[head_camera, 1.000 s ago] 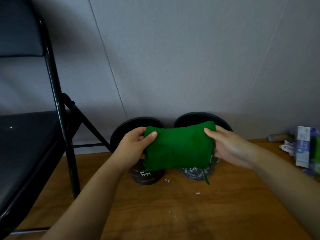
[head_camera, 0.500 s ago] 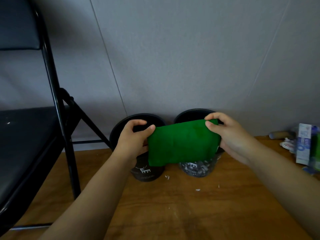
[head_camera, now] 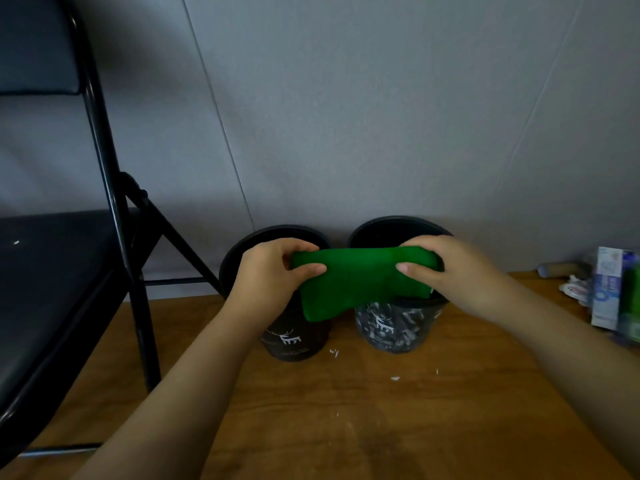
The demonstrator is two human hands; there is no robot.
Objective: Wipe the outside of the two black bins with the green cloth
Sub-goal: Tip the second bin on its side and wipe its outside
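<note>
Item: green cloth [head_camera: 360, 282], folded, held in the air above and in front of the two bins, touching neither so far as I can tell. My left hand [head_camera: 273, 282] pinches its left end between thumb and fingers; my right hand [head_camera: 450, 271] grips its right end the same way.

Item: left black bin [head_camera: 294, 337], upright at the back edge of the wooden floor [head_camera: 381, 427], against the grey wall [head_camera: 346, 116]; white deer mark on its front.

Item: right black bin [head_camera: 398, 327], just beside the first, also at the back edge; front wall carries a deer mark and a pale pattern or scuffing, hard to make out.

Progress, my reading: wiping not begun; the cloth is being readied. Both outer walls remain to do.

Not legible: bin interiors dark; rear walls hidden; cloth covers part of both rims. Packets [head_camera: 609, 289] at the right edge are blurred and cut off. Black folding chair [head_camera: 114, 216] at left, partly out of frame.
</note>
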